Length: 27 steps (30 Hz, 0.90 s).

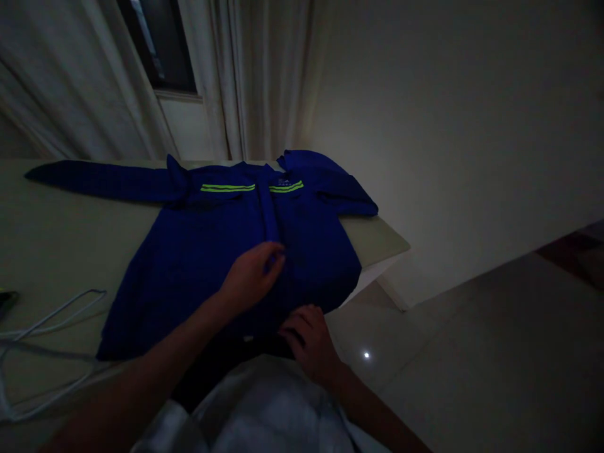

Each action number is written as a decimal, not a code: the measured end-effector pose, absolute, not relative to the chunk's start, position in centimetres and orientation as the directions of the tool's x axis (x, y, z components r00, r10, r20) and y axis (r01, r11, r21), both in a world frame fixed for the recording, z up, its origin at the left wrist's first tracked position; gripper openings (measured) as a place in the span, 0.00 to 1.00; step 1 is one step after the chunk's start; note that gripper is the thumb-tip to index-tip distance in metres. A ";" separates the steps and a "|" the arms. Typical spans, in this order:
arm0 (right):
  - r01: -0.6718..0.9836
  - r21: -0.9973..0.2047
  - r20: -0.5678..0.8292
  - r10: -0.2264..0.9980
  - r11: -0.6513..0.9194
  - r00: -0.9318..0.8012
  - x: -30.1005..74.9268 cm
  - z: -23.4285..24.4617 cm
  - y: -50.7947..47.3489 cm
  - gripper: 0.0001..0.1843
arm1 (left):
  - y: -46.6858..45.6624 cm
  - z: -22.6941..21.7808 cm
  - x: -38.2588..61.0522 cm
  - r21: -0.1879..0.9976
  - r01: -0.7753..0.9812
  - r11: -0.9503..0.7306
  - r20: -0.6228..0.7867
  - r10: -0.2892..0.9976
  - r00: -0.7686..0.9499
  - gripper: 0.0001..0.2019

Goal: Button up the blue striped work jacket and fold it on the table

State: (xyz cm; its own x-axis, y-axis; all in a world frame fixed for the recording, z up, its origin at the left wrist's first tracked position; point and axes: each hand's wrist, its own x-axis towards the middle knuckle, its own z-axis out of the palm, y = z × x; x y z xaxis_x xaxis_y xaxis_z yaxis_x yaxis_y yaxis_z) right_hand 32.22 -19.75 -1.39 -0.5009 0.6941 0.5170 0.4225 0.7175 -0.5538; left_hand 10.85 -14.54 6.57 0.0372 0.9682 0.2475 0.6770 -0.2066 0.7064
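Observation:
A dark blue work jacket (207, 251) with yellow-green reflective stripes across the chest lies spread on the table, collar at the far side. One sleeve stretches out to the left; the other is bent at the right. My left hand (252, 274) is closed at the middle of the front, thumb and fingers pinching the placket. Lower and to the right, my right hand (311, 340) has its fingers curled over the jacket's near hem, by the table's front edge. Dim light hides exactly how much cloth is between those fingers.
White wire hangers (51, 327) lie on the pale table (38, 245) at the left, beside a small dark object (7, 301) cut off by the frame. Behind are curtains (264, 75) and a window (160, 44). The table's right corner stands near the wall (448, 126).

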 end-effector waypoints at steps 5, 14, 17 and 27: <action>0.367 -0.547 0.583 0.657 0.753 -0.478 31.8 -2.1 -20.4 0.03 | -29.0 0.9 13.5 0.947 0.254 0.198 -0.192 0.980 -0.050 0.28; 0.339 -0.531 0.616 0.629 0.776 -0.475 31.8 -1.6 -20.5 0.02 | -27.0 -4.1 14.8 0.890 -0.285 0.356 -0.444 0.818 -0.367 0.32; 0.360 -0.518 0.628 0.631 0.776 -0.455 31.8 -1.5 -20.3 0.05 | -26.5 -3.4 15.0 0.891 -0.299 0.342 -0.439 0.817 -0.373 0.31; 0.283 -0.501 0.706 0.575 0.818 -0.414 32.0 -2.2 -20.2 0.09 | -26.3 -0.6 16.0 0.946 -0.186 0.265 -0.322 0.840 -0.437 0.26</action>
